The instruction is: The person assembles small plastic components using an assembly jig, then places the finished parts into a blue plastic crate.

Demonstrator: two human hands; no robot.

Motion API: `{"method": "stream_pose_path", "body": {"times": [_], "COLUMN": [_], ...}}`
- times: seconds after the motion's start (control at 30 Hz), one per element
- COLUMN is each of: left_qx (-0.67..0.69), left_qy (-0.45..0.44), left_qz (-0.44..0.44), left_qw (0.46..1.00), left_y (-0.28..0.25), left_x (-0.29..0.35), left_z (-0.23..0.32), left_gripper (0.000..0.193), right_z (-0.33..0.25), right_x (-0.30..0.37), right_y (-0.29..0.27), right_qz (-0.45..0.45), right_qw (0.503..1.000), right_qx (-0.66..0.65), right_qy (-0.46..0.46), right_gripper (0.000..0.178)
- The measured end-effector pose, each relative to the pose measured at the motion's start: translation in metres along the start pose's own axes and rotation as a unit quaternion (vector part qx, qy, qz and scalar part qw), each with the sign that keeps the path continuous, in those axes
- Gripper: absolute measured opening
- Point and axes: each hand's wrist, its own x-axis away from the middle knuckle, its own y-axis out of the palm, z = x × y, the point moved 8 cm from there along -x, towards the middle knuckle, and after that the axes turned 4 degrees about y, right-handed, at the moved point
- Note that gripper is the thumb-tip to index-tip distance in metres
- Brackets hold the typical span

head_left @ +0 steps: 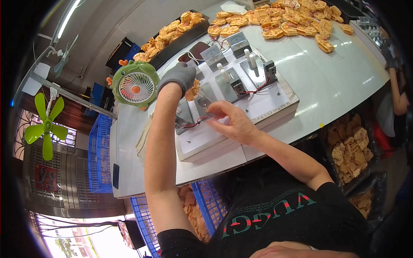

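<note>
My left hand (180,77), in a grey glove, is curled over the left side of a white test board (266,105). An orange-yellow plastic part (193,90) shows against the glove's inner side; the fingertips are hidden, so whether they grip it is unclear. My bare right hand (234,122) is closed, with thumb and forefinger together at a small grey block (208,115) by the end of red and black wires. What lies between these fingers is too small to make out. Metal fixtures (226,84) with white-tipped levers (253,60) and dial meters (214,58) stand on the board.
A green fan (135,86) stands left of the board. Orange-yellow parts (292,19) lie piled at the far side, and more fill a dark tray (183,36). Blue crates (100,150) sit beside and below the table. Another person's arm (399,90) shows at the right edge.
</note>
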Motion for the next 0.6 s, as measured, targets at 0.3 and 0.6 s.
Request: {"method": "stream_pose_path", "body": {"times": [0.3,0.6], "left_qx": [0.116,0.471], "left_qy": [-0.036,0.004], "left_qz": [-0.102,0.255], "left_qw": [0.987,0.845], "left_y": [0.040,0.011], "left_x": [0.017,0.136], "left_z": [-0.010,-0.108], "left_gripper": [0.066,0.051], "right_z": [-0.001,0.005], "right_x": [0.002,0.001], "right_y": [0.004,-0.002], "right_qz": [0.007,-0.050], "right_qw": [1.000,0.974], "right_qx": [0.005,0.223], "right_qy": [0.018,0.011], "right_gripper": [0.034,0.031]}}
